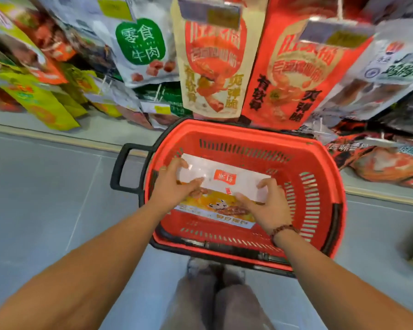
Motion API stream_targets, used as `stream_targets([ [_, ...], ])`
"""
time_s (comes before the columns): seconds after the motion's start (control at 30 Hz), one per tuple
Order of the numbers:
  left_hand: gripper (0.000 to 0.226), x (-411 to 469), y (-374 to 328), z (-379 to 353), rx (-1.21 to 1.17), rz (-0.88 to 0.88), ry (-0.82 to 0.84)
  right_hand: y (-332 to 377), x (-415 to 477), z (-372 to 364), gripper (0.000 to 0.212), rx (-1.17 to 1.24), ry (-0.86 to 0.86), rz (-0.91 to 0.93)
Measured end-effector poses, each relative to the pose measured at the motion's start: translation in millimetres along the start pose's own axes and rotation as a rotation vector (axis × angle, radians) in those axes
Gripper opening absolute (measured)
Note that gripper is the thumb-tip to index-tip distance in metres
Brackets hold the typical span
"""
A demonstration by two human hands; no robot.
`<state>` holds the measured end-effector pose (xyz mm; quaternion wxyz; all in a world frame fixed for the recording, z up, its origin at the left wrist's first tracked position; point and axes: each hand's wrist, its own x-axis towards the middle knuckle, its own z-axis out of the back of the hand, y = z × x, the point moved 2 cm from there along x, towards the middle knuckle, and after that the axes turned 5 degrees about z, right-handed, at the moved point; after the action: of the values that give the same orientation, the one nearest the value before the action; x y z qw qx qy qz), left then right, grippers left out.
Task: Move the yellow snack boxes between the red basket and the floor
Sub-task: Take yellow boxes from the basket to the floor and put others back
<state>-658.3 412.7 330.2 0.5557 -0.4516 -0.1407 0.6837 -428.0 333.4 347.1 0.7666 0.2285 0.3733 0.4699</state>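
Observation:
A red basket (315, 177) with a black rim stands on the grey floor in front of me. Inside it lies a flat yellow and white snack box (227, 184) with a red logo in the middle. My left hand (174, 184) grips the box's left end, fingers curled over the far edge and thumb on top. My right hand (265, 206), with a bead bracelet at the wrist, clasps the box's right end. Whether the box rests on the basket's bottom or is lifted off it I cannot tell.
A black basket handle (123, 167) sticks out to the left. Hanging snack bags (215, 58) fill the shelf rack just behind the basket, with more bags (379, 160) piled low at the right. Grey tiled floor (45, 198) lies to the left. My feet (215, 270) are right before the basket.

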Motion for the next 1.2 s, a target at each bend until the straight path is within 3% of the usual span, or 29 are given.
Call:
stream_targets([
  [0.17, 0.085, 44.6, 68.9, -51.8, 0.142, 0.010, 0.111, -56.2, 31.6, -44.8, 0.084, -0.083, 0.130, -0.093],
  [0.4, 0.080, 67.2, 129.4, -110.8, 0.217, 0.049, 0.218, -121.9, 56.3, -103.4, 0.105, -0.194, 0.264, -0.211],
  [0.67, 0.089, 93.7, 160.9, -143.0, 0.338, 0.144, 0.242, -158.2, 97.1, -151.3, 0.087, -0.385, 0.378, -0.230],
  [0.8, 0.083, 102.4, 177.1, -155.8, 0.409, 0.186, 0.231, -176.9, 110.1, -174.9, 0.080, -0.382, 0.407, -0.229],
  [1.2, 0.079, 123.5, 202.7, -184.1, 0.500, 0.210, 0.274, -203.5, 108.5, -199.2, 0.099, -0.207, 0.489, -0.319],
])
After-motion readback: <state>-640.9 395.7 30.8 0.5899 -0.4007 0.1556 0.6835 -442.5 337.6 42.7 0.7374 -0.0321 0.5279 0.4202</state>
